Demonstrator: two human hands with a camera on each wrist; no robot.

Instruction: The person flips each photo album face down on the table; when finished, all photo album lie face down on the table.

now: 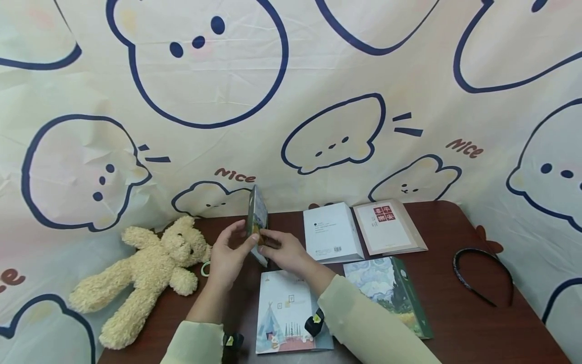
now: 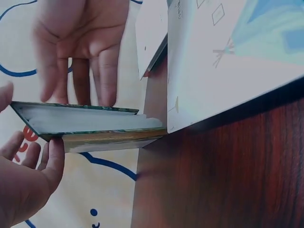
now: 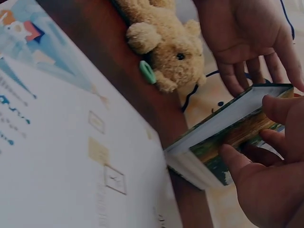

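A hardcover book (image 1: 257, 215) with a dark green painted landscape cover stands upright near the back of the table, between both hands. My left hand (image 1: 231, 253) holds its left side, with the thumb at the near edge. From the right, my right hand (image 1: 288, 250) holds it, its fingers on the cover. White page edges of the book (image 2: 78, 119) show between the covers in the left wrist view. A white booklet (image 1: 284, 313) with a tent drawing lies in front of the hands, partly under the right forearm.
A plush bear (image 1: 154, 268) lies at the left beside a pale green ring (image 1: 205, 269). To the right are a white book (image 1: 334, 232), a cream book (image 1: 388, 227) with red characters, a landscape-covered book (image 1: 386, 293) and a black headband (image 1: 482, 253). A patterned cloth (image 1: 327, 86) hangs behind.
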